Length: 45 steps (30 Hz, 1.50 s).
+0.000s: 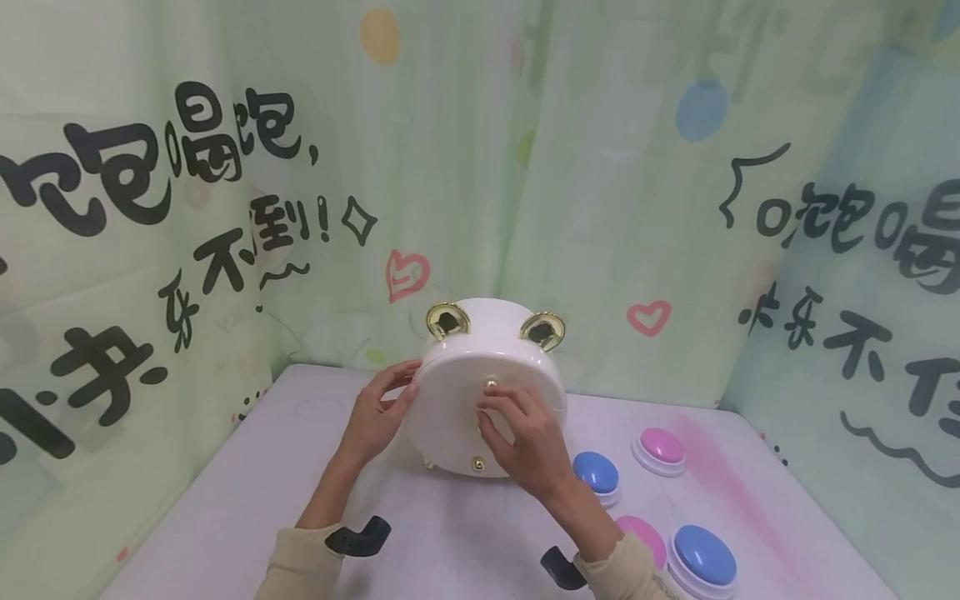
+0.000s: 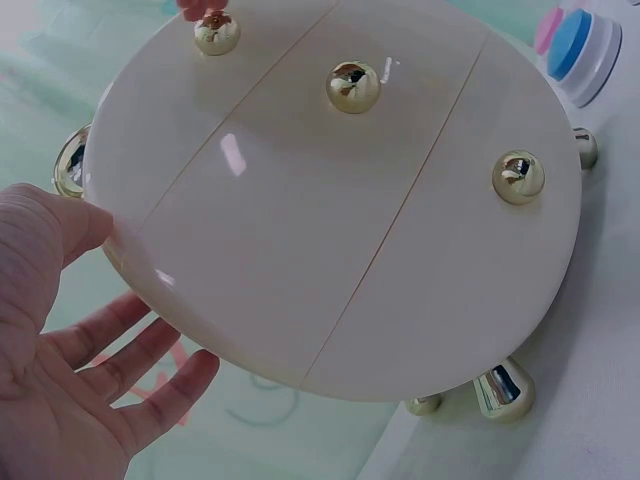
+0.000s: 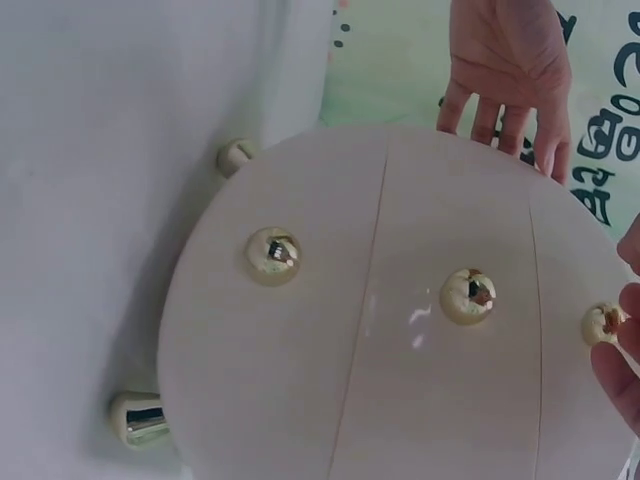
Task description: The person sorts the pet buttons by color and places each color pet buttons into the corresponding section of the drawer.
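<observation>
A glossy white round box [image 1: 450, 417] stands upright on gold feet, with two gold-rimmed ear shapes [image 1: 447, 320] on top. Thin seams divide its front into three sections, each with a round gold knob [image 2: 353, 87]. My left hand [image 1: 372, 417] rests against the box's left side, thumb at the front rim and fingers spread along the edge. In front of the upper section, my right hand [image 1: 528, 437] has its bent fingertips right at the top knob [image 3: 603, 325]. Thumb and fingers stand apart there, and most of that knob shows between them.
To the right on the pale table [image 1: 247, 500] sit blue and pink dome buttons on white bases, among them a blue button [image 1: 705, 556] and a pink one [image 1: 662, 446]. Printed curtains [image 1: 600, 208] enclose the table's back and sides. Black straps [image 1: 358, 537] show at the wrists.
</observation>
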Available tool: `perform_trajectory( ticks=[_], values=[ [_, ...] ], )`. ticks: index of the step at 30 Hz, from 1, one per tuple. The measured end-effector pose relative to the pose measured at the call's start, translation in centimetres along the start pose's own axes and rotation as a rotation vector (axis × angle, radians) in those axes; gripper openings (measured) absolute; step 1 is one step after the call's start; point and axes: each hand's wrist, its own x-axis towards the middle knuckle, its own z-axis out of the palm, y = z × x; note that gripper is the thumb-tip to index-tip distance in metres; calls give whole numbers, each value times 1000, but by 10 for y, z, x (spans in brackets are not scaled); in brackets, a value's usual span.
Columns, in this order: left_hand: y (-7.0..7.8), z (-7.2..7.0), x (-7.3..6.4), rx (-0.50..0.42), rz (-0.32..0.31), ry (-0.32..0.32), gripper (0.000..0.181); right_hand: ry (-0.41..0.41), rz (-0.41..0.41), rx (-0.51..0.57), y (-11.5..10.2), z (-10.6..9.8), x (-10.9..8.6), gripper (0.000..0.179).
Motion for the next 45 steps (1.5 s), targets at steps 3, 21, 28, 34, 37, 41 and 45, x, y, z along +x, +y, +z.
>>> perform_trajectory(
  ticks=[3, 21, 28, 34, 37, 41, 45],
  values=[
    [1, 0, 0, 2, 4, 4, 35, -14, 0, -10, -2, -1, -6, 25],
    [-3, 1, -2, 2, -2, 2, 35, -124, 103, -162, 3, 9, -29, 24],
    [-1, 1, -2, 5, -2, 1, 35, -151, 153, -157, 7, 14, -29, 23],
    [0, 1, -1, 3, -5, 0, 36, -153, 198, -154, 7, 18, -27, 25],
    [1, 1, -1, 2, -3, 0, 36, -153, 212, -156, 7, 20, -26, 28],
    [0, 1, 0, -2, -2, -3, 36, -151, 215, -165, 7, 21, -25, 29],
    [-2, 0, 0, -6, 2, -2, 35, -147, 216, -167, 7, 23, -25, 30]
  ],
)
